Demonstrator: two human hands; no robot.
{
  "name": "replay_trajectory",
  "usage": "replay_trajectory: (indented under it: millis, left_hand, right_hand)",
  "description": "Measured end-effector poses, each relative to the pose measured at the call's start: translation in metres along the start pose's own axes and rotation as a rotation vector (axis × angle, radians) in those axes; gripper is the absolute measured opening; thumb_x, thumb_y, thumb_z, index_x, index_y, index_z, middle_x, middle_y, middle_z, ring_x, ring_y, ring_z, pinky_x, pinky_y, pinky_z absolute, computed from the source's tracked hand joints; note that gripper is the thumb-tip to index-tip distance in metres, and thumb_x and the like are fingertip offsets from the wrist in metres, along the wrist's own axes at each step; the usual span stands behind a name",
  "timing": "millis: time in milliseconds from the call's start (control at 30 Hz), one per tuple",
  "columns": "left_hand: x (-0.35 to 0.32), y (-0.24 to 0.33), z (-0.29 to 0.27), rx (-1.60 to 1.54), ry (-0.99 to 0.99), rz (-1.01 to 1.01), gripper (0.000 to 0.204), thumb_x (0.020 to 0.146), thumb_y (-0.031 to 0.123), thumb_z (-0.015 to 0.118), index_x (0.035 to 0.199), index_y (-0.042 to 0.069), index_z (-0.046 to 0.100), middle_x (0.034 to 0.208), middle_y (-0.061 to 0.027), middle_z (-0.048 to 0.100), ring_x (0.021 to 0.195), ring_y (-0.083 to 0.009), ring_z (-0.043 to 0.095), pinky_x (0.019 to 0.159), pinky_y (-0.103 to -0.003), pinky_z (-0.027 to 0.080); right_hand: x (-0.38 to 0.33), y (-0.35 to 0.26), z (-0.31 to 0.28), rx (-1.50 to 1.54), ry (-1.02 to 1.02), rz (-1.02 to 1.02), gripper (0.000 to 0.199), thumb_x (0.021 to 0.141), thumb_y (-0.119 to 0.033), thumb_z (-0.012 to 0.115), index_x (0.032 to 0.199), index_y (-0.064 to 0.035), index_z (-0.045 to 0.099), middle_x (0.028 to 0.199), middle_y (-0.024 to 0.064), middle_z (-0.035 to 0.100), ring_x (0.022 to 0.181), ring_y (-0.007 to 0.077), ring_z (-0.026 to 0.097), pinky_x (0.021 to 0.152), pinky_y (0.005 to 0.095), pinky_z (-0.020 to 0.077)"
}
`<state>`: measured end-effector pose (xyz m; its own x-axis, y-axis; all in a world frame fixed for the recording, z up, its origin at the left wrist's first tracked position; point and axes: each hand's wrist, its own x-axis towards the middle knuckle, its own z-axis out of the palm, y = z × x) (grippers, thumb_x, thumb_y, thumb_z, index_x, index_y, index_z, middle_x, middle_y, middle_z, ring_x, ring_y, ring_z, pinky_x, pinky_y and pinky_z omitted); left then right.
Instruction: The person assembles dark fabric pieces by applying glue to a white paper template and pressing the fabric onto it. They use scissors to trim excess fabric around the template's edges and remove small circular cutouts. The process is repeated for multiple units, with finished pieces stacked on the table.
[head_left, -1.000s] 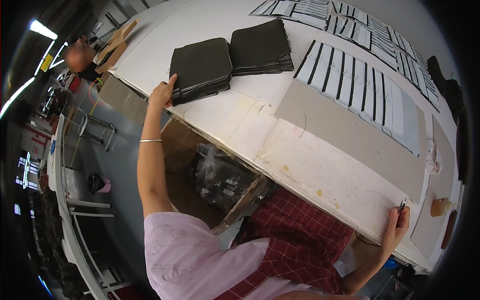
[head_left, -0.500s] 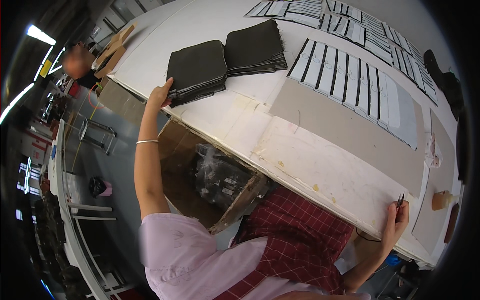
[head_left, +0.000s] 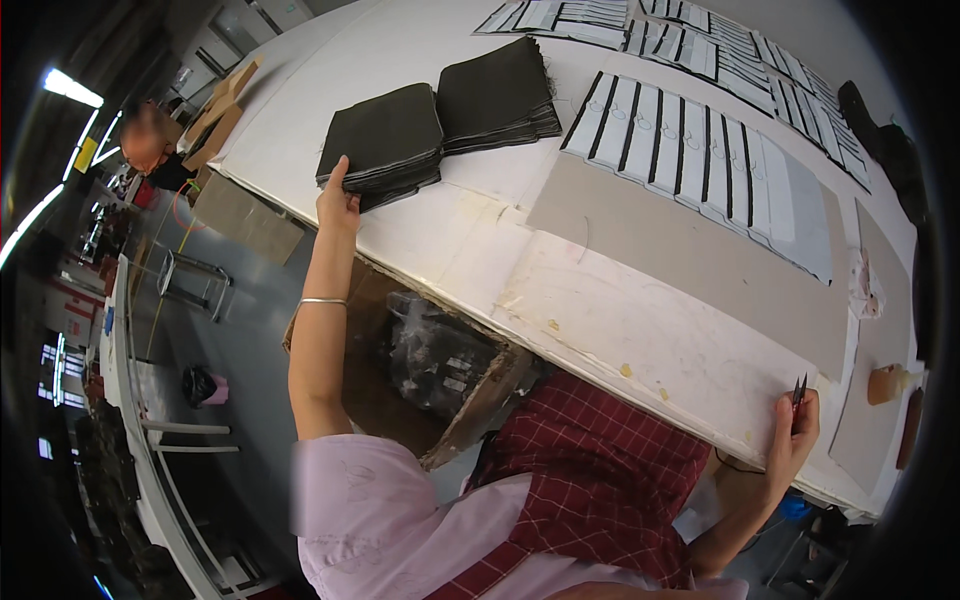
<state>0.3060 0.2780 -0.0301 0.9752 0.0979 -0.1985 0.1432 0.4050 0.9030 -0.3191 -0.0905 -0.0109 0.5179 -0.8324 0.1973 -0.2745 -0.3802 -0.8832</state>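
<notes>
Two stacks of square black fabric pieces lie side by side on the white table. My left hand (head_left: 338, 200) is at the near left corner of the left fabric stack (head_left: 385, 130), one finger stretched up against its edge and the others curled. Fingers partly hide that corner, so how many layers they grip cannot be made out. The right fabric stack (head_left: 495, 92) has frayed edges and is untouched. At the table's near right edge, my right hand (head_left: 792, 435) is closed around small thread snips (head_left: 800, 388), their dark pointed blades sticking up past the fingers.
Pale striped panels (head_left: 690, 150) lie on a grey board (head_left: 640, 235), with more rows behind. A bottle with amber contents (head_left: 888, 384) stands far right. Under the table edge, an open carton (head_left: 480, 390) holds plastic-wrapped dark goods. Another person (head_left: 150, 140) is at the far left.
My left hand has shifted slightly right along the left stack's near edge, its forearm now more upright. The stack's near left corner sits a little differently. My right hand still holds the snips.
</notes>
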Motion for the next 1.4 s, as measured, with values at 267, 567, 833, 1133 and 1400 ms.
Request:
replay_trajectory:
  millis: [267, 567, 833, 1133, 1400]
  left_hand:
    - [0.026, 0.036, 0.025, 0.109, 0.029, 0.14, 0.032, 0.087, 0.019, 0.08, 0.11, 0.007, 0.061, 0.096, -0.0063, 0.067, 0.072, -0.0207, 0.065, 0.068, -0.038, 0.054]
    - [0.002, 0.119, 0.12, 1.028, 0.16, 1.084, 0.054, 0.085, 0.033, 0.077, 0.118, -0.008, 0.065, 0.088, -0.0184, 0.068, 0.084, -0.0332, 0.066, 0.08, -0.042, 0.05]
    - [-0.103, 0.183, 0.172, 1.204, -0.08, 1.415, 0.058, 0.088, 0.047, 0.073, 0.129, 0.006, 0.066, 0.074, -0.0124, 0.065, 0.07, -0.0217, 0.064, 0.07, -0.037, 0.049]
    - [-0.226, 0.228, 0.182, 0.982, -1.33, 0.663, 0.059, 0.09, 0.031, 0.073, 0.134, -0.004, 0.058, 0.124, -0.0122, 0.067, 0.119, -0.0212, 0.062, 0.108, -0.032, 0.042]
    - [-0.345, -0.057, 0.328, 1.126, -2.306, 0.299, 0.052, 0.092, 0.022, 0.075, 0.135, -0.001, 0.06, 0.128, -0.0098, 0.067, 0.12, -0.0196, 0.06, 0.107, -0.033, 0.044]
  right_hand:
    - [0.001, -0.002, 0.002, 0.007, -0.015, 0.014, 0.016, 0.1, -0.015, 0.061, 0.091, -0.0063, 0.051, 0.08, -0.0056, 0.041, 0.073, 0.0047, 0.035, 0.066, 0.0208, 0.0293]
    - [0.0, -0.004, -0.002, -0.02, -0.025, 0.055, 0.019, 0.1, -0.019, 0.063, 0.092, -0.0066, 0.051, 0.081, -0.0057, 0.043, 0.075, 0.0046, 0.036, 0.067, 0.0203, 0.0295]
    - [-0.002, -0.006, 0.0, 0.035, 0.037, 0.043, 0.015, 0.095, -0.015, 0.065, 0.091, -0.0059, 0.054, 0.078, -0.0057, 0.045, 0.071, 0.0036, 0.037, 0.064, 0.02, 0.0297]
    - [0.003, -0.006, 0.002, 0.265, 0.075, 0.037, 0.01, 0.096, -0.011, 0.065, 0.094, -0.0051, 0.056, 0.079, -0.0037, 0.056, 0.073, 0.003, 0.047, 0.067, 0.0193, 0.0374]
    - [-0.001, -0.004, -0.005, 0.396, 0.16, 0.01, 0.009, 0.099, -0.012, 0.062, 0.095, -0.0057, 0.057, 0.079, -0.003, 0.059, 0.071, 0.0024, 0.049, 0.066, 0.019, 0.0376]
